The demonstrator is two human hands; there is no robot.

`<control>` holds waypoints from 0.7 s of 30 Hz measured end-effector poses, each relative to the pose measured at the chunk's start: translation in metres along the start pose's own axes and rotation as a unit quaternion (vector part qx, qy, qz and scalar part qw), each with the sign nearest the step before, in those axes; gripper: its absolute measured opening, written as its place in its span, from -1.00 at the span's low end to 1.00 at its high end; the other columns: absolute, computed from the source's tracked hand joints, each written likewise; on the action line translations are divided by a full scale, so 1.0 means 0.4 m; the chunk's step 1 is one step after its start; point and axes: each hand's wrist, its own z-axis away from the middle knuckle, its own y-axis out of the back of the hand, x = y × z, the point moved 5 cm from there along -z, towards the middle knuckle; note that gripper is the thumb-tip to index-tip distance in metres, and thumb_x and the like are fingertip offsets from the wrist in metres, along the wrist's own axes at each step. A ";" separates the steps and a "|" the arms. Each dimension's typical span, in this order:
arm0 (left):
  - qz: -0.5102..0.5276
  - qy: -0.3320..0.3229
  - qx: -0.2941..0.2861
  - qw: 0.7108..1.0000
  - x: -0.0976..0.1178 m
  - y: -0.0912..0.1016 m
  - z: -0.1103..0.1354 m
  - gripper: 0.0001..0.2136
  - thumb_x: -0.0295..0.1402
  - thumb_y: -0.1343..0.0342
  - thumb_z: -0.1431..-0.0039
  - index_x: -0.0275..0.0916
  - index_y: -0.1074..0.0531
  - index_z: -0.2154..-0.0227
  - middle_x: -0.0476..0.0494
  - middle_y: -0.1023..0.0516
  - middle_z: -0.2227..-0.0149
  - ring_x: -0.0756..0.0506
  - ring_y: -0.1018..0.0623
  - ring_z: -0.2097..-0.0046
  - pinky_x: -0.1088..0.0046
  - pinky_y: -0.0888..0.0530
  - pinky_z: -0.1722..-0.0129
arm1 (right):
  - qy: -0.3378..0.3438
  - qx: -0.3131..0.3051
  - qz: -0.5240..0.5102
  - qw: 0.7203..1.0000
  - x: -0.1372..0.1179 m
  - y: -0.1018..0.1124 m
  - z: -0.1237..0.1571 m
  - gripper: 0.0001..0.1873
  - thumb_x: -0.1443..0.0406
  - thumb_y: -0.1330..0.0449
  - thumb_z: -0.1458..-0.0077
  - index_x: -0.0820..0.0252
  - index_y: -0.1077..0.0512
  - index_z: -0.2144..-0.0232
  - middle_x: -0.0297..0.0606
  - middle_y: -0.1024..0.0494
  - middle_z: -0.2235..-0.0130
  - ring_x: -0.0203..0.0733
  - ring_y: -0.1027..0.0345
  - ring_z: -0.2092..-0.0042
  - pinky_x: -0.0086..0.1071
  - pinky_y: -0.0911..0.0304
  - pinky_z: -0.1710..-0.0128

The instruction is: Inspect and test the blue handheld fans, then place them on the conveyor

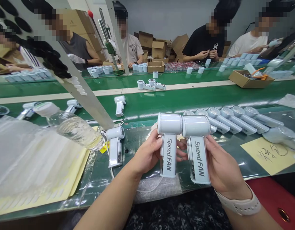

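My left hand (149,153) is closed around the handle of a white hand-held fan (168,140) marked "SpeedFAN". My right hand (220,166) grips a second white fan (197,143) of the same kind, also marked "SpeedFAN". Both fans stand upright side by side, their round heads touching, just above the near edge of the green bench (162,105). A pale watch strap (241,204) sits on my right wrist.
A row of several fans (236,119) lies to the right, near a yellow note (269,153). One fan (115,145) stands at the left beside a plastic bottle (70,126) and stacked clear bags (29,156). More fans lie on the conveyor (120,105). Several people work at the far side.
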 end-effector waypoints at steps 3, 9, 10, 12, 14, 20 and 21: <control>-0.020 0.000 -0.010 1.000 -0.005 0.003 0.002 -0.56 -0.19 -0.16 -0.24 -0.13 -0.20 -0.12 -0.22 -0.62 0.11 -0.21 -0.67 0.17 0.23 -0.59 0.19 | 0.004 -0.021 0.024 0.999 0.010 -0.002 -0.008 -0.56 0.14 -0.13 -0.25 -0.05 -0.35 -0.17 -0.25 -0.68 0.15 0.01 -0.57 0.12 -0.15 -0.54 0.25; -0.148 -0.044 0.024 0.988 0.001 0.033 0.008 -0.56 -0.16 -0.19 -0.19 -0.17 -0.32 -0.09 -0.23 -0.62 0.11 -0.19 -0.65 0.17 0.23 -0.58 0.17 | 0.094 -0.119 0.122 0.981 -0.005 -0.018 0.000 -0.55 0.10 -0.04 -0.28 0.00 -0.34 -0.17 -0.15 -0.61 -0.03 0.12 -0.52 -0.03 -0.01 -0.52 0.10; -0.211 -0.065 0.035 0.975 0.012 0.037 0.010 -0.53 -0.17 -0.24 -0.13 -0.19 -0.35 -0.08 -0.24 -0.63 0.10 -0.21 -0.64 0.13 0.22 -0.57 0.15 | 0.122 -0.138 0.163 0.969 -0.012 -0.021 0.008 -0.55 0.13 -0.10 -0.25 0.00 -0.34 -0.17 -0.15 -0.58 -0.08 0.11 -0.49 -0.08 -0.01 -0.50 0.03; -0.351 -0.118 0.025 0.929 0.035 0.035 0.013 -0.54 -0.21 -0.32 -0.03 -0.21 -0.45 0.00 -0.26 -0.63 0.07 -0.26 -0.62 0.04 0.14 -0.53 0.01 | 0.202 -0.161 0.261 0.930 -0.030 -0.021 0.028 -0.48 0.24 -0.27 -0.15 -0.02 -0.32 -0.15 -0.16 -0.53 -0.14 0.10 -0.41 -0.17 -0.02 -0.40 -0.11; -0.476 -0.178 -0.005 0.861 0.050 0.022 0.015 -0.68 -0.25 -0.29 -0.08 -0.18 -0.53 0.09 -0.23 -0.64 0.02 -0.28 -0.57 -0.07 0.00 -0.35 -0.20 | 0.286 -0.182 0.333 0.880 -0.044 -0.019 0.051 -0.37 0.35 -0.35 -0.05 -0.05 -0.30 -0.15 -0.17 -0.48 -0.18 0.10 -0.30 -0.25 0.01 -0.25 -0.23; -0.647 -0.358 0.000 0.673 0.055 -0.014 0.022 -0.80 -0.38 -0.06 -0.30 -0.15 -0.53 0.09 -0.14 -0.66 0.06 -0.13 -0.54 -0.09 0.01 -0.10 -0.35 | 0.324 -0.238 0.354 0.844 -0.032 0.001 0.015 -0.34 0.22 -0.34 -0.10 -0.07 -0.22 -0.20 -0.14 -0.48 -0.16 0.08 -0.35 -0.21 -0.05 -0.34 -0.15; -0.668 -0.355 0.005 0.654 0.055 -0.018 0.022 -0.81 -0.39 -0.09 -0.27 -0.16 -0.55 0.12 -0.14 -0.67 0.11 -0.14 -0.55 -0.04 -0.02 -0.13 -0.33 | 0.325 -0.231 0.368 0.840 -0.032 0.009 0.002 -0.33 0.18 -0.35 -0.08 -0.05 -0.22 -0.19 -0.13 -0.52 -0.11 0.09 -0.42 -0.14 -0.05 -0.38 -0.10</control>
